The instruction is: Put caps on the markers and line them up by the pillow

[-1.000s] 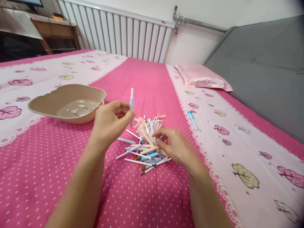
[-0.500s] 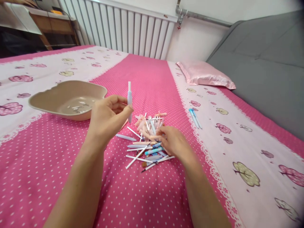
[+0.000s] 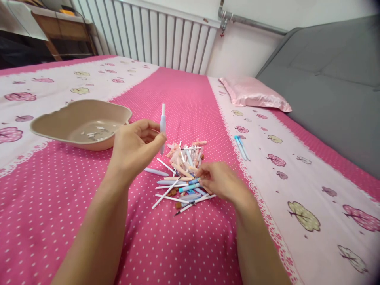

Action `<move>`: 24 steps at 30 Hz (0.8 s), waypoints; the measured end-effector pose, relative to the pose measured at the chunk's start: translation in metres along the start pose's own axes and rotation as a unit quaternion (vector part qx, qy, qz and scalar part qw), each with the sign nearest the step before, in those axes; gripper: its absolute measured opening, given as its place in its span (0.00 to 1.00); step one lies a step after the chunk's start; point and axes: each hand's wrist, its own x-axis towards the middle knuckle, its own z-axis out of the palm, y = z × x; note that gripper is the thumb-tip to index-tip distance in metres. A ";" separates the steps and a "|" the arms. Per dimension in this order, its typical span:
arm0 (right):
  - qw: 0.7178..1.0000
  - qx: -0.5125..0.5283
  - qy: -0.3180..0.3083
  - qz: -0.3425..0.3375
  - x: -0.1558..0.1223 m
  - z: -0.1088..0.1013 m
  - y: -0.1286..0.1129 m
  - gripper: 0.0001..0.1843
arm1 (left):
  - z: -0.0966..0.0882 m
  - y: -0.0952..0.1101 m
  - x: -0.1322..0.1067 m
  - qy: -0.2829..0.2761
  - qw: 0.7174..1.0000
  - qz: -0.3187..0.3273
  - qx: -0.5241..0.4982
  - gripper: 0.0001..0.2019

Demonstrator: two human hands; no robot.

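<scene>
Pen barrel [image 3: 162,128] stands upright, tip down, pinched between the thumb and fingertips of the left hand [image 3: 135,148]. That forearm rises from 7 o'clock, with the wrist lifted above the bedspread [image 3: 184,245]. At 4 o'clock from it the right hand [image 3: 221,182] lies low, palm down, fingers curled narrow. Their tips touch the pile of pen parts [image 3: 181,174]; whether they grip a piece I cannot tell. A tan bowl [image 3: 89,143] sits at 10 o'clock of the pile, two blue pens [image 3: 242,147] at 2 o'clock.

No readable text, label or number anywhere.
</scene>
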 end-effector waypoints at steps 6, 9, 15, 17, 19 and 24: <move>0.994 -0.066 -0.091 -0.002 0.001 0.004 -0.012 0.13 | 0.001 -0.001 0.000 0.004 1.000 0.006 0.008 0.06; 0.991 -0.079 -0.110 -0.006 0.003 0.005 -0.013 0.13 | 0.001 -0.002 0.000 -0.002 1.000 0.009 0.006 0.07; 0.988 -0.106 -0.110 -0.018 0.001 0.009 -0.016 0.10 | 0.002 -0.002 0.000 -0.012 1.000 0.004 -0.005 0.08; 0.989 -0.100 -0.108 -0.021 0.001 0.009 -0.017 0.09 | 0.003 -0.001 0.000 -0.012 1.000 0.004 0.000 0.08; 0.992 -0.080 -0.097 -0.028 0.001 0.007 -0.015 0.09 | 0.003 -0.001 0.000 -0.012 1.000 0.005 0.003 0.08; 0.999 -0.015 -0.016 -0.030 0.000 -0.002 -0.004 0.07 | 0.003 0.001 0.001 -0.015 1.000 0.000 0.022 0.09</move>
